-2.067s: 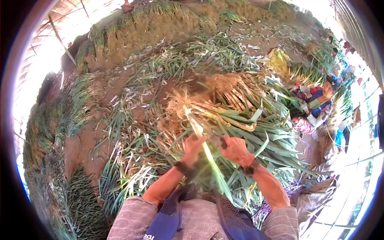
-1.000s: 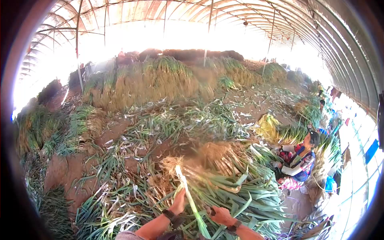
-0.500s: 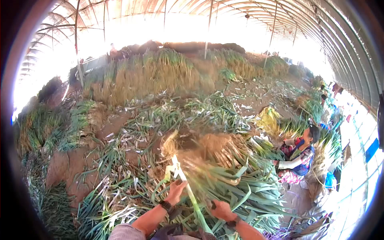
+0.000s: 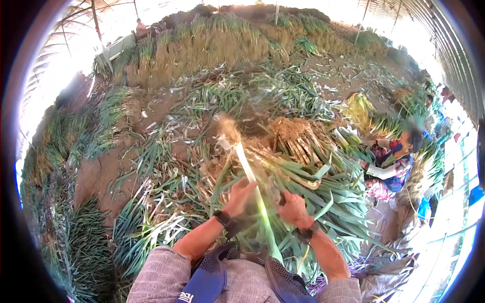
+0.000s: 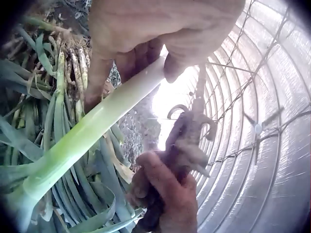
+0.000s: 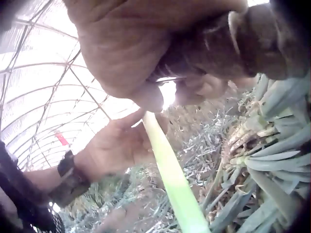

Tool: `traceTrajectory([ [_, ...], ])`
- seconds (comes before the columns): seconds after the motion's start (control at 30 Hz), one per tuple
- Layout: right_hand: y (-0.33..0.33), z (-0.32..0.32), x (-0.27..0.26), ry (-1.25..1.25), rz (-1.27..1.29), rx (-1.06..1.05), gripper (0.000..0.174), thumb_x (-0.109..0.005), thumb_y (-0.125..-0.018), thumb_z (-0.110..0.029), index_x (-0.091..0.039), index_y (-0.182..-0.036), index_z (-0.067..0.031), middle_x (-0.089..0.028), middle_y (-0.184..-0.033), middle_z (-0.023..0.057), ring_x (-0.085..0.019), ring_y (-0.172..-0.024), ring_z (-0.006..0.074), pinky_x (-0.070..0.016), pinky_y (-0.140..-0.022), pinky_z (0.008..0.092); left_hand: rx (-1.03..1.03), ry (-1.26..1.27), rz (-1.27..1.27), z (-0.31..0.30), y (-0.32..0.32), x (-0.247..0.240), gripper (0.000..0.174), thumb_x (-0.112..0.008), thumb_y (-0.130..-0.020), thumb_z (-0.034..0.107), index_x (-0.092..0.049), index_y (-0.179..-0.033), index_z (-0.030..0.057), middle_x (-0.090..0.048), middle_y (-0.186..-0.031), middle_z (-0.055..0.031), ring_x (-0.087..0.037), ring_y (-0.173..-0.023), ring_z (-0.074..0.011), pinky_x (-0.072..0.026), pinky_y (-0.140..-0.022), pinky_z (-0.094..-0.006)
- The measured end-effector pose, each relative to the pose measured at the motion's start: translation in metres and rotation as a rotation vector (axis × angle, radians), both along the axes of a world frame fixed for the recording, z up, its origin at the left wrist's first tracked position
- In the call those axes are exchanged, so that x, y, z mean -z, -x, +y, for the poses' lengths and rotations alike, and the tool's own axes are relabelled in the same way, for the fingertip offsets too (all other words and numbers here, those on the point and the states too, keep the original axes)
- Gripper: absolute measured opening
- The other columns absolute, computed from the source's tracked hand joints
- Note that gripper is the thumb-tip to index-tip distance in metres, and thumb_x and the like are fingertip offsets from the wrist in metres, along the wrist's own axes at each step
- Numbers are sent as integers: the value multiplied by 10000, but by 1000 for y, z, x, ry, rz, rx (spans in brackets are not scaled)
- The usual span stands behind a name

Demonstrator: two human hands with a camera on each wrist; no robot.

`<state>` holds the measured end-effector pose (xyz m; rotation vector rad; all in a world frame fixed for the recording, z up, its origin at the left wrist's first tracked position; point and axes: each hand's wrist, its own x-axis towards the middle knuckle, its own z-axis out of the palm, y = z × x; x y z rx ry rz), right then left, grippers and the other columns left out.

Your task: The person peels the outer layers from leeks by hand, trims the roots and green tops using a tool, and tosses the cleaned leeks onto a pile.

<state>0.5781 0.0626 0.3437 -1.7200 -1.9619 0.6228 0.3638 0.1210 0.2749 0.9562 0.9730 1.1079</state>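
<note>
My left hand (image 4: pixel 240 197) grips a leek (image 4: pixel 247 164) around its pale shaft. The leek slants across in front of my body, its blurred tan roots (image 4: pixel 228 129) pointing away and its green end toward me. The left wrist view shows that hand's fingers and thumb around the smooth white part of the leek (image 5: pixel 92 131). Close to the leek's right, my right hand (image 4: pixel 294 208) holds a tool with a dark, thick handle (image 6: pixel 218 48); a thin bright edge shows beneath that hand in the right wrist view. The rest of the tool is hidden or blurred.
A large pile of leeks (image 4: pixel 333 184) with roots outward lies ahead and right. Cut leaves (image 4: pixel 166 202) litter the ground on the left. Another person (image 4: pixel 396 161) sits at the right near a yellow sack (image 4: pixel 357 111). Stacked leek bundles (image 4: pixel 212 45) line the back.
The head view tilts up, then back down. Both hands stay close to the same leek. Its shaft now looks whiter, and the strip hanging beside it half a second ago no longer shows there.
</note>
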Motion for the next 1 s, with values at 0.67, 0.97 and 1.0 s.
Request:
traceTrajectory([
  [0.67, 114, -21, 46, 170, 80, -90, 522, -713, -778, -249, -555, -1218, -17, -653, -1034, 200, -635, -888, 355, -506, -778, 402, -215, 422, -283, 2, 60, 37, 205, -662, -933, 243, -575, -851, 75, -550, -653, 9, -543, -510, -99, -439, -422, -258],
  [0.97, 68, -12, 71, 657, 173, 74, 329, -651, -831, -197, -619, -1121, -45, -669, -907, 216, -637, -823, 403, -503, -735, 428, -626, 298, -115, 36, 182, 10, 376, -625, -934, 410, -505, -731, 118, -467, -563, 26, -494, -391, -97, -482, -355, -278],
  [1.0, 54, -8, 62, 721, 43, 4, 313, -646, -836, -208, -628, -1102, -44, -671, -878, 203, -639, -806, 382, -501, -728, 413, -628, 208, -121, 45, 217, 4, 386, -602, -947, 431, -515, -727, 126, -468, -561, 29, -496, -389, -103, -475, -352, -278],
])
